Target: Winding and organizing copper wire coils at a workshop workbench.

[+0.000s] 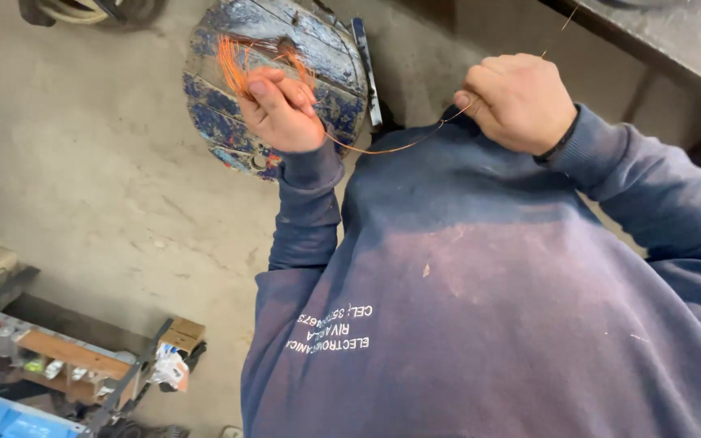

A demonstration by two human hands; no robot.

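Nearest us, 1 thin orange copper wire (383,149) sags between both fists. Our right hand (519,101) pinches its end shut; our left hand (279,109) grips the looped orange coil (235,63). We'd keep tension even, avoiding kinks. Beyond: round blue wooden spool (330,57).

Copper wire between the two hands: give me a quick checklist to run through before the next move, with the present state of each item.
1. Left hand closed on the bundle of copper wire loops: ok.
2. Right hand pinching the single strand: ok.
3. Strand runs unbroken between the hands: ok, it sags in a curve.
4. Strand free of the sweatshirt: cannot tell.
5. Loops untangled: cannot tell, they are blurred.
6. Blue wooden reel lying on the floor below the hands: ok.
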